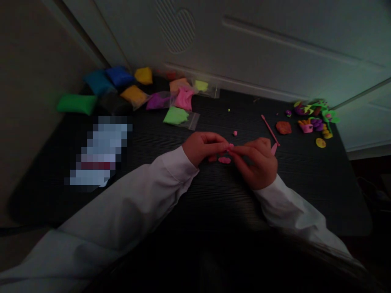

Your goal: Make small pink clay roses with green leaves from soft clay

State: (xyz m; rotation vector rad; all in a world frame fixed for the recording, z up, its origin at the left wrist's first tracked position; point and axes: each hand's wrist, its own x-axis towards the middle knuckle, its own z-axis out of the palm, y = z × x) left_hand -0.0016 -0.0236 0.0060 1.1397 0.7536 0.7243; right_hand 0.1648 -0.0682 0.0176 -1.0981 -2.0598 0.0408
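Observation:
My left hand (205, 147) and my right hand (255, 162) meet over the middle of the dark table. Between their fingertips is a small piece of pink modelling clay (231, 146), pinched from both sides and partly hidden. Just below the fingers lies a flat pink clay strip (224, 160) with a wavy edge. A little pink clay lump (235, 133) sits beyond the fingertips. Behind my right hand, a pink modelling tool (270, 131) lies slanting, and a pink blade-shaped piece (274, 149) shows partly beside the knuckles.
Coloured clay packets, including a green one (77, 104) and a light green bag (177, 116), lie at the back left. A pixelated bright panel (99, 152) is at left. At right are a reddish-brown clay slab (284, 127) and small clay figures (317, 124). A white panelled surface (259, 61) stands behind.

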